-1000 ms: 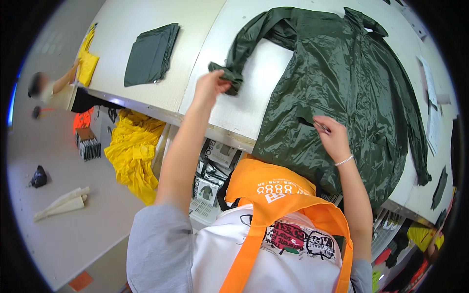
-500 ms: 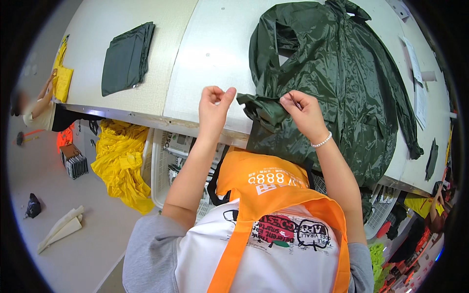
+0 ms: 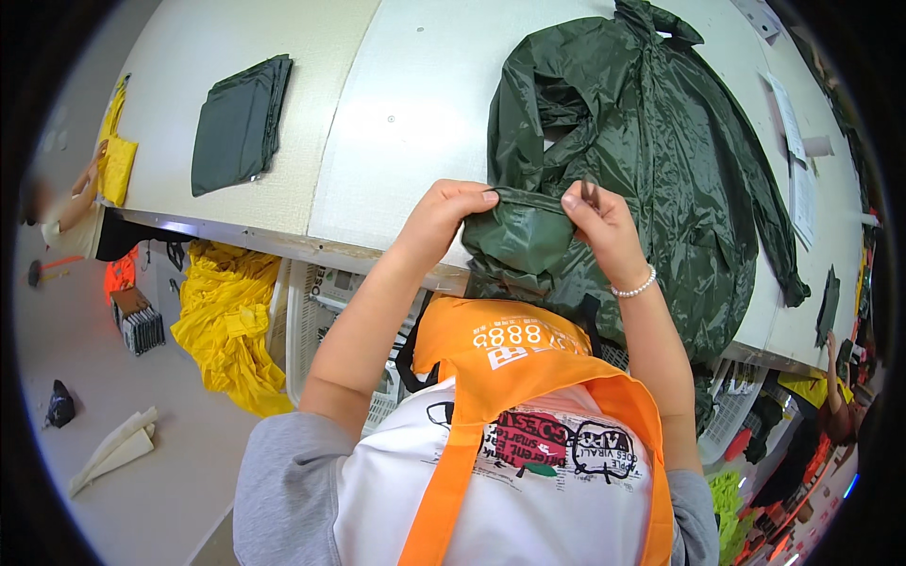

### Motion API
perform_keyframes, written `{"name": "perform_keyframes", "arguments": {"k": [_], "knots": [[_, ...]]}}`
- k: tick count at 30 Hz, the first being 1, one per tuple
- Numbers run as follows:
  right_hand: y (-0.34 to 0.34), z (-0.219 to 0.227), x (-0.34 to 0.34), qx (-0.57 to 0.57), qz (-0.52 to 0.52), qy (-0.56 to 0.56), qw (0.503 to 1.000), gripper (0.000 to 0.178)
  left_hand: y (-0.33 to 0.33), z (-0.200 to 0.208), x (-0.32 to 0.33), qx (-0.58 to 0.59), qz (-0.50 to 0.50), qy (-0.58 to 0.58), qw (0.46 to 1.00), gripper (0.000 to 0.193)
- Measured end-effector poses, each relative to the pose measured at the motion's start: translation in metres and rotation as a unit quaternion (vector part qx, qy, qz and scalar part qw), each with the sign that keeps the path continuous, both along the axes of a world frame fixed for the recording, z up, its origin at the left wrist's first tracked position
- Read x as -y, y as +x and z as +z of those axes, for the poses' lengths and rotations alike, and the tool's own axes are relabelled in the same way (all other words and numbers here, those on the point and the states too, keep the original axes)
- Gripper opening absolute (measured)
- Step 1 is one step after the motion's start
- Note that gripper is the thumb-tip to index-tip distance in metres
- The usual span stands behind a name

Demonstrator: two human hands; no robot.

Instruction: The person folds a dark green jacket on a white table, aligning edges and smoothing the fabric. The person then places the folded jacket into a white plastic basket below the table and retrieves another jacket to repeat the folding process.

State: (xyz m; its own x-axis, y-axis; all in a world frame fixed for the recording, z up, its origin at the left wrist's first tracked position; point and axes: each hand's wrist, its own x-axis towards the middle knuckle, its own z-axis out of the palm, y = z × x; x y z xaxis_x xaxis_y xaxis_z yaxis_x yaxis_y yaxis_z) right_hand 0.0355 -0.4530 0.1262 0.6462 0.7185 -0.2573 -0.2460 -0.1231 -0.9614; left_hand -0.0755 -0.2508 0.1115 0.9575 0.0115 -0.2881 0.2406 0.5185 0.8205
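Observation:
A dark green, shiny rain jacket (image 3: pixel 694 179) lies spread on the white table, its collar at the far side. One sleeve end (image 3: pixel 521 238) is lifted toward me, its hemmed edge stretched between my two hands. My left hand (image 3: pixel 442 219) pinches the left end of that edge between thumb and fingers. At the other end, my right hand (image 3: pixel 609 231), with a beaded bracelet at the wrist, grips the hem. A small dark thin tool (image 3: pixel 590 191) also shows among the right fingers; its kind is unclear.
A folded dark green stack (image 3: pixel 241 127) lies on the table (image 3: pixel 377 156) to the left. Below the edge are a white basket (image 3: pixel 298 330) and a heap of yellow garments (image 3: pixel 222 325). Another person's arm (image 3: pixel 80 208) is at far left, by yellow cloth (image 3: pixel 117 170). Papers (image 3: pixel 800 189) lie right.
My left hand has moved right and taken hold of the sleeve's edge. The sleeve end, bunched before, is now drawn taut between both hands. My right hand has shifted slightly right.

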Motion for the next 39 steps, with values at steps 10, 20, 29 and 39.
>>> {"name": "perform_keyframes", "arguments": {"k": [10,20,29,39], "knots": [[-0.014,0.025,-0.008,0.327,-0.006,0.02,0.945,0.022,-0.004,-0.007,0.006,-0.012,0.031,-0.065,0.997,0.022],[-0.02,0.015,-0.02,0.272,-0.033,-0.013,0.962,0.006,-0.003,0.022,0.028,0.068,0.054,0.208,0.974,0.035],[-0.024,0.017,-0.021,0.098,-0.004,-0.006,0.995,0.009,-0.001,0.024,0.031,0.182,0.105,0.497,0.842,0.028],[-0.021,0.015,-0.02,0.07,-0.051,0.023,0.996,0.016,-0.007,0.023,0.029,-0.003,0.157,0.154,0.976,0.014]]}}
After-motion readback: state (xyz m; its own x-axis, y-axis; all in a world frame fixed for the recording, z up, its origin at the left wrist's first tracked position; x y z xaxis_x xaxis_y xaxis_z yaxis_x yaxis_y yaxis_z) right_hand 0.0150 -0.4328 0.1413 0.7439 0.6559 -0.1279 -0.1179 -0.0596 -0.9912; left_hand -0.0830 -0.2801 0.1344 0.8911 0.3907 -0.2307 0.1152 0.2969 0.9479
